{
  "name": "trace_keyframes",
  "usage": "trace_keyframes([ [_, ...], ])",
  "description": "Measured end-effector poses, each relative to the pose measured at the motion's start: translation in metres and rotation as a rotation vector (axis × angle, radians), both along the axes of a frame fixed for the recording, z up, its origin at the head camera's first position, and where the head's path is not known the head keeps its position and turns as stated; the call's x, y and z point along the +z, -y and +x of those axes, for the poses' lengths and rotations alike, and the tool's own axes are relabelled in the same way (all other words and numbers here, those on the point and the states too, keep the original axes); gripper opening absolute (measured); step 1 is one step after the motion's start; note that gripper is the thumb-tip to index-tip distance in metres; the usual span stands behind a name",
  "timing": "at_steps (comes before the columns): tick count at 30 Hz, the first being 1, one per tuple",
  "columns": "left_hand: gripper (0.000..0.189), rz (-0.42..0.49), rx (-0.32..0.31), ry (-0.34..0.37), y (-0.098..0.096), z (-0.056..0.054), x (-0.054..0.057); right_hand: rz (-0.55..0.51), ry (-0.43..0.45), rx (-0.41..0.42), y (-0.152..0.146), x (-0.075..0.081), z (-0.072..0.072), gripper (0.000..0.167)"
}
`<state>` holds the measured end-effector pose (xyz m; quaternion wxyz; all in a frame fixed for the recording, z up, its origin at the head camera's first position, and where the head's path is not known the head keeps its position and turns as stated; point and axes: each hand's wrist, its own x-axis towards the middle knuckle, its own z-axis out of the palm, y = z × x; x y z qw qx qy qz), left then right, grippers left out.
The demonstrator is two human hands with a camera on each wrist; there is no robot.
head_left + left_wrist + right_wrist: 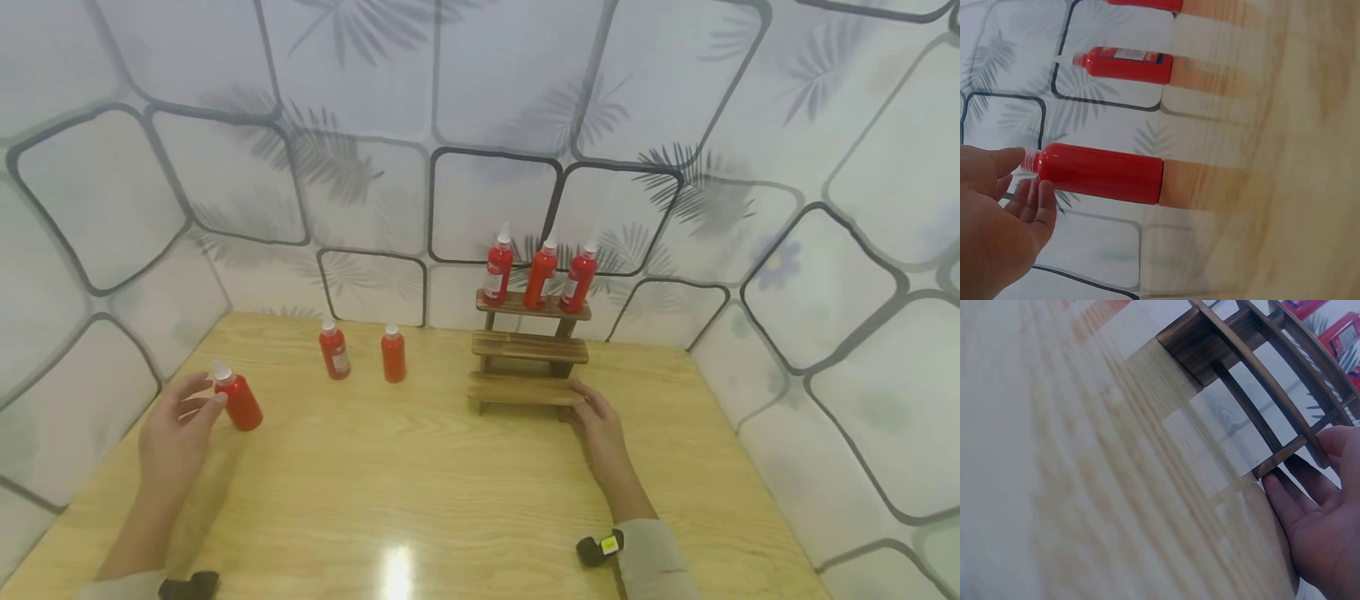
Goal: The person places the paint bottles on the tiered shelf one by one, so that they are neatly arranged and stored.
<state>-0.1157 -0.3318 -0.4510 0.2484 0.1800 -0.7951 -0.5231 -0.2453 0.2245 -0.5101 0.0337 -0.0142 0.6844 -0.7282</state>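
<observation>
At the left of the table, my left hand (176, 429) has its thumb and fingers about the neck of a red squeeze bottle (242, 406) with a pale nozzle cap. In the left wrist view this bottle (1104, 174) has its base on the tabletop, and the thumb covers part of the cap. My right hand (600, 425) grips the right end of the lowest step of a three-step wooden display stand (525, 389). The right wrist view has the thumb over the step's end and the fingers (1282, 494) by the foot of the side leg.
Three red bottles (542, 275) stand in a row on the stand's top step. Two more, a labelled bottle (334, 352) and a plain one (393, 354), stand on the wooden table (420, 483) toward the back. Patterned walls (360, 192) close in the back and sides.
</observation>
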Motion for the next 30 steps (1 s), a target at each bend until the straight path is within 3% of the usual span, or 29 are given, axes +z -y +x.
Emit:
trace_keyframes([
  [6,0.053,-0.072,-0.079,-0.009,0.004,-0.006,-0.007,-0.026,-0.001,0.003,-0.001,-0.002,-0.001,0.049],
  [12,0.057,-0.094,-0.089,0.033,0.006,-0.012,-0.011,-0.031,-0.008,-0.015,0.001,-0.002,-0.001,0.048],
  [23,0.059,-0.067,-0.14,0.082,0.004,-0.017,-0.013,-0.012,-0.006,-0.025,0.0,-0.002,-0.001,0.047],
  [30,0.058,0.004,-0.161,0.028,0.001,-0.017,-0.01,0.008,-0.007,-0.012,-0.001,-0.001,-0.001,0.046],
])
